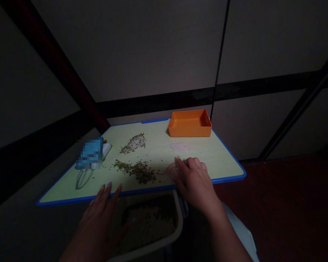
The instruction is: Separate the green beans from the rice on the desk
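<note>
My left hand (101, 213) is open, with its fingertips spread along the table's near blue edge. My right hand (196, 180) is closed on a clear, curved plastic piece (171, 169) with reddish lines, low over the table; its exact kind is unclear. Left of that piece lies a scattered pile of dark brown-green seeds (143, 172). Behind it is a pile of pale grains mixed with green bits (135, 143). A thin patch of pale grains (181, 147) lies just beyond my right hand.
An orange open box (190, 131) stands at the back right of the table (158, 128). At the left edge lies a blue pack (90, 152), partly blurred, with a looped strap. Below the near edge is a pale-rimmed bin (179, 214) with bits inside. Walls stand behind.
</note>
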A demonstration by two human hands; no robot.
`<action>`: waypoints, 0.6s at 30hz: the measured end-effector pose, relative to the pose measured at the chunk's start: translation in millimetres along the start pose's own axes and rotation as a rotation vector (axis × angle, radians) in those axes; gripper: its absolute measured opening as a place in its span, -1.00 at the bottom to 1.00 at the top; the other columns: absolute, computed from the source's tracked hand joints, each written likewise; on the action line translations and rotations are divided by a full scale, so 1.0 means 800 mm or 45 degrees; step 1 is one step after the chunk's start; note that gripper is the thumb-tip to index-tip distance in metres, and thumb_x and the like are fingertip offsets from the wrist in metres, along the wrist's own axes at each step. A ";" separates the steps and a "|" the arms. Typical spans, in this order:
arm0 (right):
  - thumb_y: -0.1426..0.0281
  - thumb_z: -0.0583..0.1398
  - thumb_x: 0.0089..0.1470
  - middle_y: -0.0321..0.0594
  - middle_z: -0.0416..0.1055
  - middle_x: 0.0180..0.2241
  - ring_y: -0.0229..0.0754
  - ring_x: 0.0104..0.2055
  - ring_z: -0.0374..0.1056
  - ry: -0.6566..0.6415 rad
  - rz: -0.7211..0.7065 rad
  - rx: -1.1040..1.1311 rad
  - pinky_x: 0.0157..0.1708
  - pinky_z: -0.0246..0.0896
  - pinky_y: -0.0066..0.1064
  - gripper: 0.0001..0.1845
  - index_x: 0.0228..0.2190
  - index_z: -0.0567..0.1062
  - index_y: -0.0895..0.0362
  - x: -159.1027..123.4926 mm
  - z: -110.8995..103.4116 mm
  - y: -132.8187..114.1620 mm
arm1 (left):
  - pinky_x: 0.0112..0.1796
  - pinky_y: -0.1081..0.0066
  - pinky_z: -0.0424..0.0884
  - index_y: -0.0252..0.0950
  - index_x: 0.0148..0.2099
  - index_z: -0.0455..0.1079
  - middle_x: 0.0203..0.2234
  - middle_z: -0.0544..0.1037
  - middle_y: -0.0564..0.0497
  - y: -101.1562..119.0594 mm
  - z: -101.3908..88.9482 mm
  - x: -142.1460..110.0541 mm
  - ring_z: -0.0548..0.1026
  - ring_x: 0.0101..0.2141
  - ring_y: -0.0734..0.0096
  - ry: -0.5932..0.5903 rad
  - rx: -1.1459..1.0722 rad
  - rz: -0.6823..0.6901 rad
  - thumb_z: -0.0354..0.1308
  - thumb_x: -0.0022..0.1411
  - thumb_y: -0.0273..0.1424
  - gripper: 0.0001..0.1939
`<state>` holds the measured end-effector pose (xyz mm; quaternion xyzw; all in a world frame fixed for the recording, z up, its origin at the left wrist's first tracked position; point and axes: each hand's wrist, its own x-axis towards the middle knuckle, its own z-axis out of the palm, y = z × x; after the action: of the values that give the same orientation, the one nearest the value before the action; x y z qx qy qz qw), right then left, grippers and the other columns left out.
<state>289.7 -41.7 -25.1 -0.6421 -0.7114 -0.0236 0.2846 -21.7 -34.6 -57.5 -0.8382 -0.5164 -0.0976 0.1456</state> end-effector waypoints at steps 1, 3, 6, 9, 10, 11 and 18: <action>0.30 0.13 0.12 -0.04 0.32 -0.23 0.01 -0.15 0.16 0.006 0.004 -0.009 -0.18 0.04 -0.19 -0.46 0.13 0.29 0.18 0.001 0.000 -0.001 | 0.09 0.00 0.27 -0.16 0.33 -0.18 0.33 -0.07 -0.19 0.001 0.000 0.000 0.06 0.25 -0.06 0.006 -0.001 0.001 0.04 0.07 -0.03 -0.15; 0.30 0.14 0.11 -0.04 0.33 -0.24 0.02 -0.15 0.16 0.014 0.005 -0.022 -0.18 0.03 -0.19 -0.45 0.13 0.29 0.18 0.001 0.001 -0.002 | 0.07 -0.01 0.29 -0.15 0.33 -0.19 0.33 -0.07 -0.20 0.001 0.000 0.000 0.06 0.25 -0.07 0.011 0.001 0.012 0.05 0.06 -0.02 -0.13; 0.29 0.14 0.10 -0.04 0.33 -0.24 0.02 -0.15 0.15 0.006 -0.002 -0.028 -0.18 0.02 -0.18 -0.44 0.13 0.29 0.18 0.001 -0.001 -0.003 | 0.08 -0.02 0.28 -0.16 0.32 -0.17 0.33 -0.06 -0.21 0.002 0.001 0.000 0.06 0.26 -0.07 0.024 0.001 0.013 0.06 0.06 -0.03 -0.13; 0.28 0.12 0.12 -0.05 0.32 -0.24 0.01 -0.15 0.16 -0.011 0.004 0.004 -0.19 0.02 -0.20 -0.44 0.13 0.29 0.18 0.002 -0.003 -0.003 | 0.08 -0.01 0.28 -0.16 0.32 -0.17 0.32 -0.05 -0.19 0.002 0.004 0.000 0.05 0.26 -0.06 0.029 -0.009 0.002 0.06 0.06 -0.03 -0.14; 0.27 0.11 0.13 -0.05 0.32 -0.24 0.01 -0.15 0.16 -0.011 0.007 0.018 -0.18 0.02 -0.20 -0.45 0.13 0.29 0.18 0.002 -0.004 -0.003 | 0.08 -0.01 0.28 -0.15 0.33 -0.18 0.33 -0.05 -0.18 0.002 0.004 0.000 0.05 0.26 -0.05 0.027 -0.013 0.003 0.06 0.06 -0.03 -0.14; 0.26 0.11 0.14 -0.05 0.32 -0.23 0.00 -0.14 0.16 -0.009 0.007 0.029 -0.18 0.02 -0.20 -0.45 0.13 0.29 0.18 0.002 -0.004 -0.003 | 0.08 -0.01 0.28 -0.14 0.33 -0.19 0.33 -0.05 -0.17 0.001 0.005 0.000 0.05 0.26 -0.05 0.028 -0.018 0.003 0.06 0.06 -0.03 -0.13; 0.25 0.11 0.13 -0.06 0.33 -0.25 0.00 -0.16 0.17 0.019 -0.024 0.001 -0.20 -0.01 -0.21 -0.46 0.12 0.30 0.17 0.002 0.000 -0.002 | 0.10 -0.03 0.26 -0.13 0.32 -0.18 0.33 -0.06 -0.16 0.003 0.005 -0.001 0.03 0.27 -0.05 0.027 -0.045 -0.009 0.05 0.08 -0.04 -0.16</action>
<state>288.3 -40.6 -23.8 -0.6350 -0.7153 -0.0308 0.2899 -20.0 -34.6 -61.8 -0.8378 -0.5159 -0.1161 0.1357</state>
